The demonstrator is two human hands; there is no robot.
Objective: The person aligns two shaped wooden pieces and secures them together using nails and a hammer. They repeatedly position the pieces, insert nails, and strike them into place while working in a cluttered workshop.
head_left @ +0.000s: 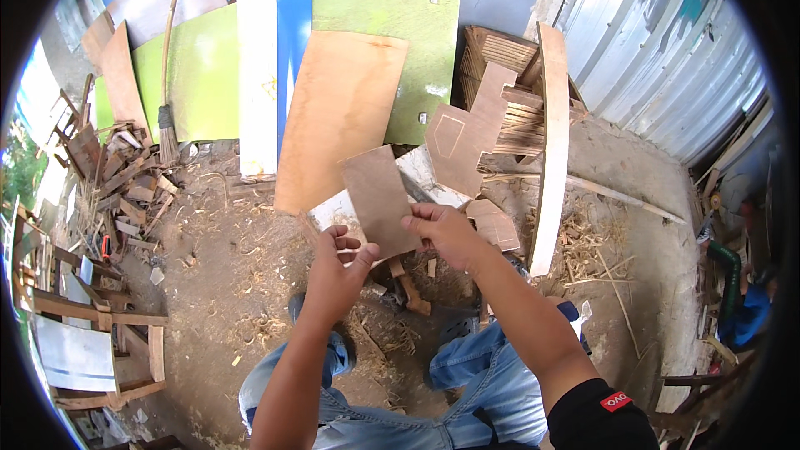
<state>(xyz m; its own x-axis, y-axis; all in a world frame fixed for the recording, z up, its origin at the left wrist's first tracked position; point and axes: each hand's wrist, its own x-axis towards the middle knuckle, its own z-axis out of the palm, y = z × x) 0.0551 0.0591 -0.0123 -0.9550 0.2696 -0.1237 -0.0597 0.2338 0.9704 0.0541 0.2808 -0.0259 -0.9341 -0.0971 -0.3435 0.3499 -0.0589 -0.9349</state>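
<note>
A thin rectangular brown board is tilted in front of me, above my knees. My right hand pinches its right edge, thumb and fingers closed on it. By the lower left corner of the board is my left hand, its fingers curved and apart, the thumb close to or touching the corner. Behind the board lies a white-topped surface, mostly covered by it. Just past my right hand sit a small brown piece with pencil lines and a larger notched brown cutout.
A wooden-handled hammer lies below the board. Plywood and green panels lean ahead. A long plank stands at right before a slatted crate. Scrap wood and a broom are left; shavings litter the floor.
</note>
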